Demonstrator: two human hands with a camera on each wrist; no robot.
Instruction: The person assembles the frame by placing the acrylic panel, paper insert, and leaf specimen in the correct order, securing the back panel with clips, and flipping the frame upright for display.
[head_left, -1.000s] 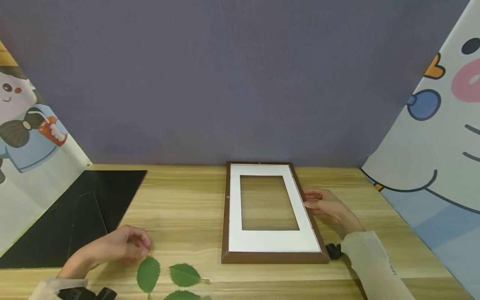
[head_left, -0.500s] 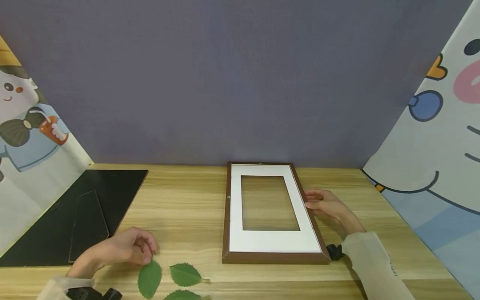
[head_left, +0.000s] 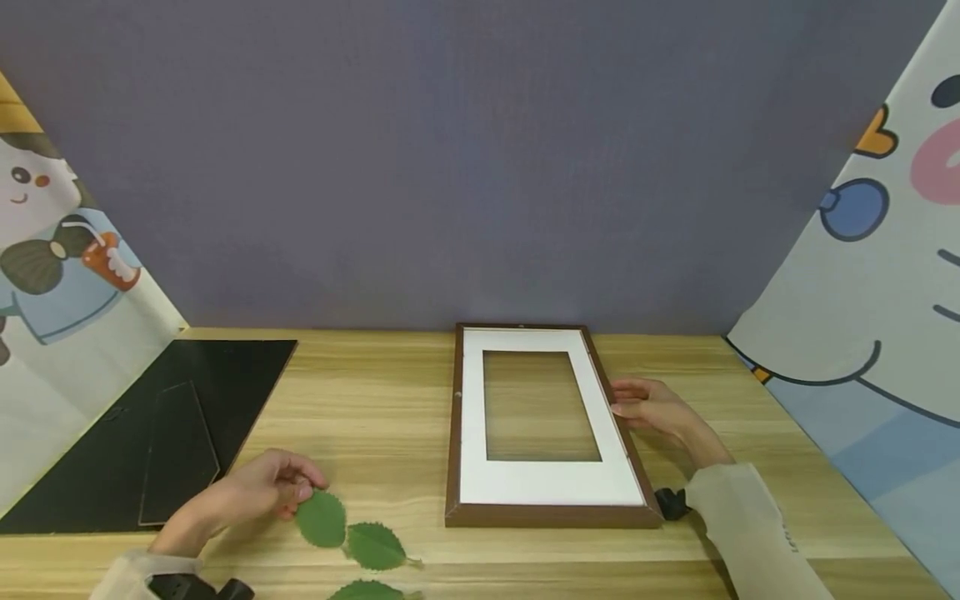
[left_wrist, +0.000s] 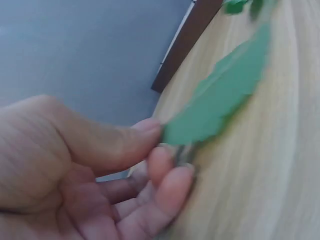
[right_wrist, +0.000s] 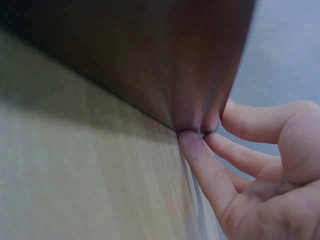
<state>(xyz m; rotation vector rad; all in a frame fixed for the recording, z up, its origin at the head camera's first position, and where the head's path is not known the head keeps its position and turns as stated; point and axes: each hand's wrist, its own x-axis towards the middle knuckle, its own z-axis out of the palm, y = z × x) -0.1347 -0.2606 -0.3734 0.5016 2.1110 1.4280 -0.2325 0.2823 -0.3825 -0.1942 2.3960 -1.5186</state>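
Observation:
My left hand [head_left: 258, 496] pinches the tip of a green serrated leaf [head_left: 321, 518] between thumb and fingers, and the left wrist view shows this leaf [left_wrist: 222, 92] tilted off the wood. Just right of it lies a second leaf [head_left: 377, 546], close to or touching the held one. A third leaf [head_left: 366, 592] is cut off by the lower edge of the head view. At the right side of a brown picture frame [head_left: 452, 433] with a white mat [head_left: 547, 483], my right hand [head_left: 667, 421] holds the border, thumb [right_wrist: 255, 122] at one edge and fingertips [right_wrist: 192, 142] at the other.
A black backing board [head_left: 97, 475] with a stand leg lies at the left of the wooden table [head_left: 360, 400]. Behind rises a grey-purple wall [head_left: 480, 167]. Cartoon-printed panels [head_left: 840, 317] flank both sides.
My left hand has moved right and slightly away from me, bringing the leaf up beside the second one. My right hand and the picture frame stay where they were.

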